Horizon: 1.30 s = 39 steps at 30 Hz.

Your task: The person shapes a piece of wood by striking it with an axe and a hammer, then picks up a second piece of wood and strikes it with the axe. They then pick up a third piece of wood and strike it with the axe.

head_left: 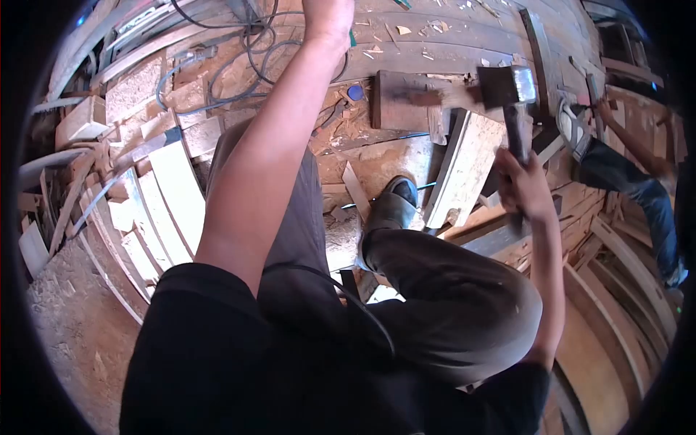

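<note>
My right hand (pixel 522 181) is wrapped round the dark handle of a hammer (pixel 513 127). The hammer stands head up, its shiny metal face turned to the right. My left arm reaches to the top edge, where the left hand (pixel 328 13) is partly cut off and its fingers do not show. A small green bit (pixel 353 38) shows beside the left wrist; I cannot make out what it is. Below the hammer head lies a pale wood board (pixel 467 170), and left of it a brown wood block (pixel 399 101).
Loose cables (pixel 254 47) coil at the upper left. Pliers (pixel 330 116) and a blue round cap (pixel 354 93) lie among wood chips. Pale wood strips (pixel 176 192) lean at the left. My sandalled foot (pixel 395 206) is in the middle. Another person's leg (pixel 631 181) is at the right.
</note>
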Motion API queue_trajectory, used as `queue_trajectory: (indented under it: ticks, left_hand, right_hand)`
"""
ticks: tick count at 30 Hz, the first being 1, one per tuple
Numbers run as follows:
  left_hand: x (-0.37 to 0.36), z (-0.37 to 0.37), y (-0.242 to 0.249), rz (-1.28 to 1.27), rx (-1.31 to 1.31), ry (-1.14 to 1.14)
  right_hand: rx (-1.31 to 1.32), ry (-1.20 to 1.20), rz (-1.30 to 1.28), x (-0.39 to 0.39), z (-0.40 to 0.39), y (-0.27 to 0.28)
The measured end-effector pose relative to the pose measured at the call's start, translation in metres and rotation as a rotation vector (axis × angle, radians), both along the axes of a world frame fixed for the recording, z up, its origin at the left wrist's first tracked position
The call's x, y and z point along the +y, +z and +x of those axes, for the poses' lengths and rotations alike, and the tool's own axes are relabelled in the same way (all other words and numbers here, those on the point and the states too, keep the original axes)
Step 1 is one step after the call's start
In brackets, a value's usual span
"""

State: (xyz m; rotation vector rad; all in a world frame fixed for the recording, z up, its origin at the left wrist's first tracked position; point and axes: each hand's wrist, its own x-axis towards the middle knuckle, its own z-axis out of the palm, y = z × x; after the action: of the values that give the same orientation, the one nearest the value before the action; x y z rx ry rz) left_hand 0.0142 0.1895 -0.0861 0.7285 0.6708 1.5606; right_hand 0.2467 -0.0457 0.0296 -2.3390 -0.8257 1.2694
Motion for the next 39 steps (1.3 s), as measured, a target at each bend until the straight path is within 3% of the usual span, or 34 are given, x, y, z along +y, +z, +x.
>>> queue_trajectory:
  ticks: [6,10,17,19,21,23,25,26,27,31,35,39]
  left_hand:
    - [-0.012,-0.002,0.011,0.028,0.031,-0.035]
    - [-0.019,-0.003,0.022,-0.008,0.125,-0.073]
    - [-0.013,0.002,-0.002,0.048,0.233,-0.154]
    - [-0.021,0.007,0.006,0.047,0.185,-0.143]
    - [-0.023,0.012,0.004,0.083,0.167,-0.170]
    - [-0.021,0.015,-0.002,0.074,0.172,-0.171]
    - [-0.023,0.016,0.008,0.026,0.166,-0.137]
    - [-0.023,0.015,0.009,-0.003,0.175,-0.133]
    - [-0.022,0.015,0.008,0.004,0.158,-0.125]
    - [-0.011,0.009,0.000,-0.038,0.106,-0.113]
    - [-0.007,0.003,0.003,0.034,0.117,-0.066]
    - [-0.002,-0.007,0.000,0.049,0.071,-0.074]
  right_hand:
    - [0.237,0.087,-0.036,0.065,0.023,0.011]
    - [-0.002,0.029,0.124,0.048,0.023,-0.002]
    - [0.594,-0.410,0.341,-0.026,0.037,-0.039]
    - [0.550,-0.393,0.412,-0.040,0.042,-0.027]
    - [0.397,-0.312,0.488,-0.055,0.051,0.010]
    - [0.275,-0.402,0.562,-0.059,0.042,0.078]
    - [-0.047,-0.375,0.718,-0.075,0.046,0.148]
    - [0.242,-0.238,0.800,-0.102,0.091,0.187]
    - [0.260,-0.137,0.850,-0.119,0.112,0.228]
    - [-0.094,-0.106,0.914,-0.142,0.135,0.307]
    - [-0.251,-0.193,0.786,-0.130,0.145,0.269]
    - [-0.160,-0.206,0.412,-0.069,0.111,0.108]
